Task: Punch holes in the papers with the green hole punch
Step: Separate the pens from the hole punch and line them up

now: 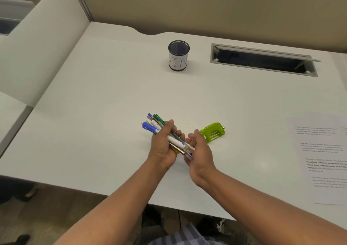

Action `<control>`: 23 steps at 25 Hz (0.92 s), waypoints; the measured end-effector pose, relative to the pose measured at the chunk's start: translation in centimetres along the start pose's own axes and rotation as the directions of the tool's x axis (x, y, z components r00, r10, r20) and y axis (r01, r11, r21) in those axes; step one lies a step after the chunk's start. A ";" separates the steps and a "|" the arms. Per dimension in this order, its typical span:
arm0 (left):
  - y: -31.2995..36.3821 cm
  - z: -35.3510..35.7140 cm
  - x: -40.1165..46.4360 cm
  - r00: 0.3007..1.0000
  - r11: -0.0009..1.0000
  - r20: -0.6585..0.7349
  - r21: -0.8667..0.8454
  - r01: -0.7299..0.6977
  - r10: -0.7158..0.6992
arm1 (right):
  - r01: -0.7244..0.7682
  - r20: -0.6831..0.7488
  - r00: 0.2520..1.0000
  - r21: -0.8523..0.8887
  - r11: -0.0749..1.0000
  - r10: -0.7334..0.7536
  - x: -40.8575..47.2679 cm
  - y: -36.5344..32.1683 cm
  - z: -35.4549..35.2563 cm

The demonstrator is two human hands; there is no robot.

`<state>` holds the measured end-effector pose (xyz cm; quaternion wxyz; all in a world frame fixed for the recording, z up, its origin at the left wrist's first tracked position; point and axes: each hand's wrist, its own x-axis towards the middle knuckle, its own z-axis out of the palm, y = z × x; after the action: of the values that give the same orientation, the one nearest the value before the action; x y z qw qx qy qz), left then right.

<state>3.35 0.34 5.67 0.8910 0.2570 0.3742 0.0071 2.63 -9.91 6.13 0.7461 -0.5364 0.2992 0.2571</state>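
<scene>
A small green hole punch (214, 132) sits on the white desk (93, 113), just right of my hands. Printed papers (324, 160) lie flat at the desk's right edge, partly cut off by the frame. My left hand (163, 147) is closed around a bundle of pens and markers (155, 126), whose blue, green and white ends stick out up and to the left. My right hand (199, 150) is beside it with fingers spread, touching the bundle's lower end. Its fingers partly cover the punch's near left corner.
A black mesh cup (178, 55) with a white label stands at the back centre. An open cable slot (262, 60) is cut into the desk at the back right. A divider panel (37, 47) borders the left side. The desk's front edge is near my forearms.
</scene>
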 end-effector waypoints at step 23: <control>20.6 -14.0 4.9 0.842 -0.437 0.169 0.895 0.086 0.513 | 0.819 0.930 0.346 -0.233 -0.524 0.127 6.0 -1.1 22.7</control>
<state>1.18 25.54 3.74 0.1630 0.9377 0.2999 -0.0656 11.41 11.79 8.14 0.0974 -0.8025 -0.5731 0.1343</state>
